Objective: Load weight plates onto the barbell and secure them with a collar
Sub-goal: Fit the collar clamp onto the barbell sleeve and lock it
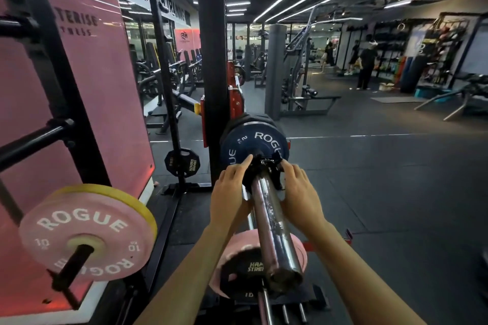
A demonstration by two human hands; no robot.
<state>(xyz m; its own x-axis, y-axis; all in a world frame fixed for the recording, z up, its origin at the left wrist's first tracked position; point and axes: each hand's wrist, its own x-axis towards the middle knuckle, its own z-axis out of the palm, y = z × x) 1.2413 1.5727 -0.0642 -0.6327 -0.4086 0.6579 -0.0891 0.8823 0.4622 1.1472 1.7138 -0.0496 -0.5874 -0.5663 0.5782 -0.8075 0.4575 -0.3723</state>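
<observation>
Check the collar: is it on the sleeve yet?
On. The collar sits around the barbell sleeve against the blue plate. Clamped? Cannot tell.

Glossy bare-metal barbell sleeve (274, 229); against its inner end, a matt blue rubber plate (237, 145) and black plastic collar (264, 166)

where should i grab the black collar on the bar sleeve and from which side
Grip the black collar by its two flanks, one hand on each side of the barbell sleeve, coming from the sleeve's free end. It rings the sleeve against the blue plate, so only its sides and its top clasp are reachable.
</observation>
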